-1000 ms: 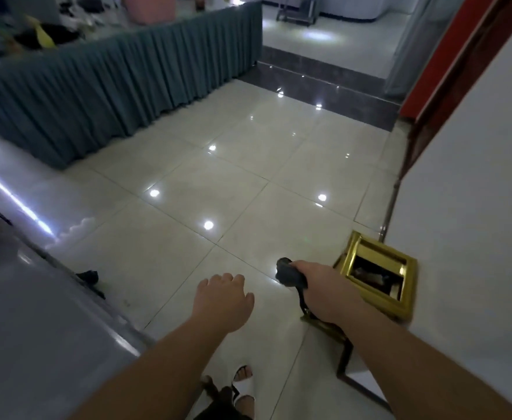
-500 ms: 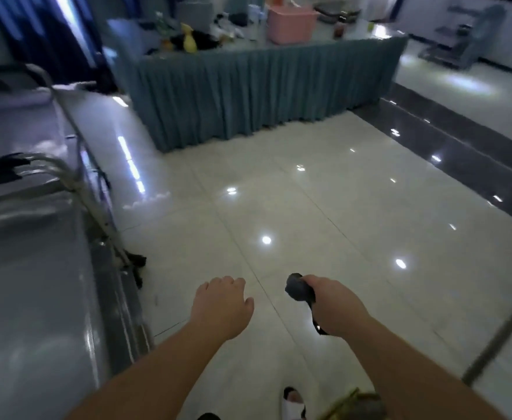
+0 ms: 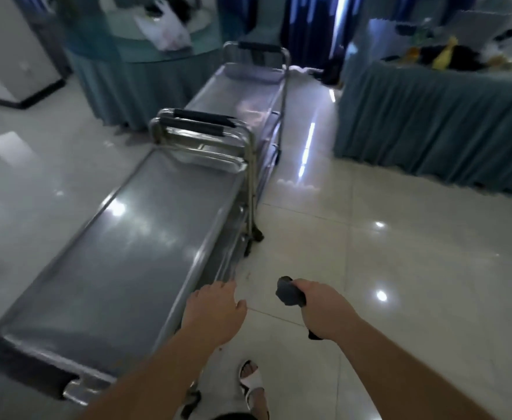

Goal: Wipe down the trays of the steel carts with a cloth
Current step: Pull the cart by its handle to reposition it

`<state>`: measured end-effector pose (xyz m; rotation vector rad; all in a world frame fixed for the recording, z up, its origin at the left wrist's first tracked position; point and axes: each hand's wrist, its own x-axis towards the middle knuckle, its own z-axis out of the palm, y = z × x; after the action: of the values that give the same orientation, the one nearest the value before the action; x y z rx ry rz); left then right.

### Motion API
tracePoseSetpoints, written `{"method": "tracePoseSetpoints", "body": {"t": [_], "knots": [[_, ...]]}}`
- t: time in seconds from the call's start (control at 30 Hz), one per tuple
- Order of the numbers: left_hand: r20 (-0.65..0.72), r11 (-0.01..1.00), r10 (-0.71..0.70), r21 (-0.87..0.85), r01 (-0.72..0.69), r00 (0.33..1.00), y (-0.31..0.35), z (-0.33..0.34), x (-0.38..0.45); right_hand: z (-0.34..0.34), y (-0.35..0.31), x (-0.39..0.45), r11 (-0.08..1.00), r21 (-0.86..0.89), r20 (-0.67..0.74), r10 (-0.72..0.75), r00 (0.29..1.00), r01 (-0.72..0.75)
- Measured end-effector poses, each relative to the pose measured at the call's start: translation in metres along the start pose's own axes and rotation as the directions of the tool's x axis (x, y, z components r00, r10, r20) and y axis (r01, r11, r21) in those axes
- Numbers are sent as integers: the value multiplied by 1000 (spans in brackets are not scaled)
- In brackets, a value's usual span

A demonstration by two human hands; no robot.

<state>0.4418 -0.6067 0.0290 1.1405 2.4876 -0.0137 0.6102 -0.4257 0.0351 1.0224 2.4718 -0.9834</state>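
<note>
Two steel carts stand end to end on my left. The near cart's top tray [image 3: 127, 247] is long, shiny and bare. Beyond its black-padded handles lies the far cart's tray [image 3: 242, 89]. My right hand [image 3: 324, 307] grips a dark grey cloth [image 3: 288, 292], which bulges out of my fist above the floor to the right of the near cart. My left hand [image 3: 215, 310] hovers with relaxed fingers holding nothing, just beside the near tray's right rim.
A long table with a teal skirt [image 3: 430, 125] stands at the right with clutter on top. A round skirted table [image 3: 145, 62] with a plastic bag is behind the carts. Glossy tiled floor [image 3: 400, 268] stretches to the right. My white sandal [image 3: 253, 383] shows below.
The view has swung left, bringing both carts fully into sight; the gold box and wall have gone. My hands keep the same pose, the right still holding the cloth.
</note>
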Motion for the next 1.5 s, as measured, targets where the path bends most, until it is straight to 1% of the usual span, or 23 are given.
{"method": "tracePoseSetpoints", "body": {"t": [0.1,0.2,0.3,0.4,0.53,0.63,0.7,0.77,0.83,0.87,0.93,1.0,1.07,1.17,1.23,1.3,1.4,1.5], "knots": [[10,996,-84,-39,84,996,-16,-4,31,-5,-26,44,990,-115,81,-69,994,79],[15,988,-138,-74,138,990,-25,-11,55,-14,-46,75,976,-168,153,-115,981,140],[4,972,-193,-134,192,981,-35,-16,67,-23,-59,106,963,-196,182,-147,972,182],[-3,939,-279,-212,272,960,-46,-11,71,-28,-73,135,948,-213,265,-177,948,237],[63,872,-393,-291,394,917,-52,9,71,-29,-94,170,883,-293,363,-251,897,366],[75,783,-528,-343,520,846,-49,22,67,-21,-111,196,787,-351,478,-316,820,508],[85,704,-626,-366,609,775,-40,27,63,-15,-118,211,706,-370,553,-354,754,603],[126,595,-719,-397,699,684,-25,31,55,-10,-126,225,591,-388,634,-386,670,707],[174,466,-802,-417,780,572,-3,37,46,-8,-132,231,496,-381,705,-391,592,780],[207,403,-828,-425,810,521,9,42,41,-7,-133,232,453,-371,743,-379,552,810],[273,299,-854,-437,848,442,35,57,32,-3,-134,234,370,-353,811,-338,478,860],[321,224,-865,-441,869,386,60,74,23,1,-133,230,309,-346,849,-300,435,886],[358,173,-866,-439,881,349,75,89,14,9,-130,222,241,-349,875,-262,407,906],[389,139,-859,-446,884,331,84,111,-1,27,-125,206,152,-348,912,-172,372,925],[408,128,-850,-455,881,334,83,127,-11,42,-122,197,134,-343,921,-146,361,930],[424,131,-837,-458,879,346,78,145,-20,62,-117,189,148,-355,920,-120,373,923],[435,150,-819,-467,871,374,69,176,-29,98,-105,184,214,-386,910,-69,408,897],[455,169,-795,-469,867,401,60,212,-32,134,-84,190,286,-403,892,-91,443,869]]}}
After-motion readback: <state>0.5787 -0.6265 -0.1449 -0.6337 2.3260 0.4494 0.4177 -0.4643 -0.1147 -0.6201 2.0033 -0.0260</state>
